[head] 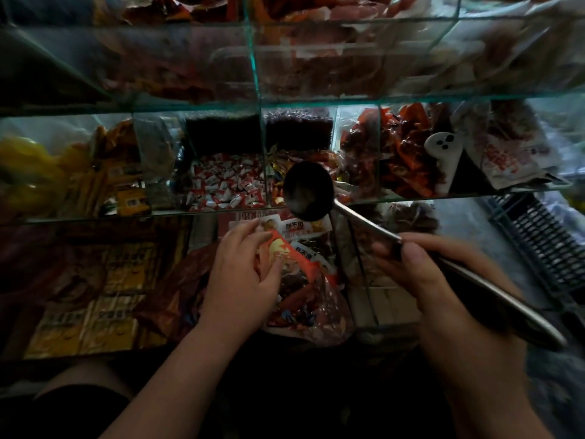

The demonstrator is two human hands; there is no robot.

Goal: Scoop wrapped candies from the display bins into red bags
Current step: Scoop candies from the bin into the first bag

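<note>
My right hand (443,280) grips the long handle of a metal ladle (308,191). Its dark bowl looks empty and hovers at the front edge of the middle glass shelf, above the bag. My left hand (240,274) holds the rim of a thin reddish plastic bag (304,302), fingers curled over an orange-red wrapped packet at the bag's mouth. Wrapped candies and packets show through the bag. A bin of red-and-white wrapped candies (228,185) lies just left of the ladle bowl, behind a glass divider.
Glass shelves (256,74) with dividers rise in tiers ahead. Yellow packets (95,175) fill the left bins, red-orange packets (402,160) the right ones. Boxed yellow goods (95,299) sit low at left. A dark plastic crate (544,245) stands at right.
</note>
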